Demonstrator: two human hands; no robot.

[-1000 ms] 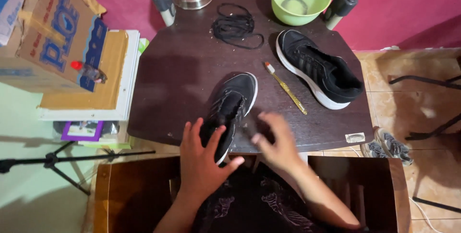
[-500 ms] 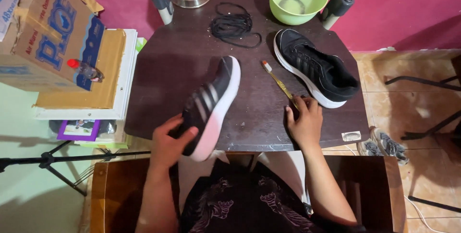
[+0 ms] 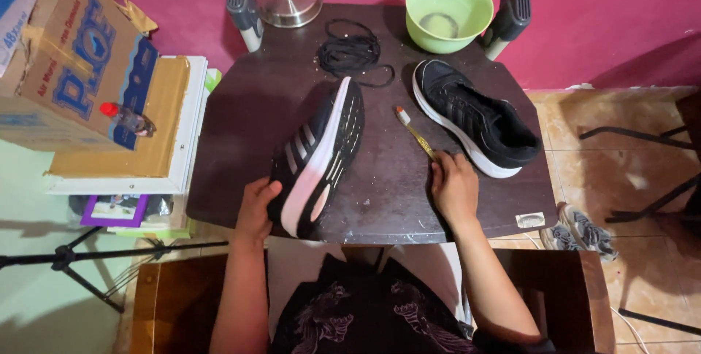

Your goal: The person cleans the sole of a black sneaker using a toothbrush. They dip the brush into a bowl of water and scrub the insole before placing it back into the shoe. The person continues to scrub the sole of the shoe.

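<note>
**Holding a black shoe on its side, other hand at the brush**

Tilting on its edge near the front of the dark brown wooden surface (image 3: 241, 128), the black running shoe with white stripes and a white-and-pink sole (image 3: 319, 155) shows its sole to the right and its toe pointing away from the person. The left hand (image 3: 256, 212) has its grip closed around the heel end, thumb on the upper side and the other fingers hidden behind the shoe.

The right hand (image 3: 454, 190) rests on the surface to the right of that shoe, its fingers curled over the near end of a thin yellow-handled brush (image 3: 413, 132); the brush lies slanted, its pale head pointing away toward the back left. Whether this grip has fully clamped the handle cannot be told.

Just beyond the brush lies the second black shoe with a white sole (image 3: 475, 117), upright on its sole, opening toward the right. Behind the two shoes a bundle of black laces (image 3: 352, 53) lies loose, and a light green plastic bowl (image 3: 448, 5) holding some water stands at the back right corner. A printed cardboard box (image 3: 77, 69) sits off to the left of the surface.
</note>
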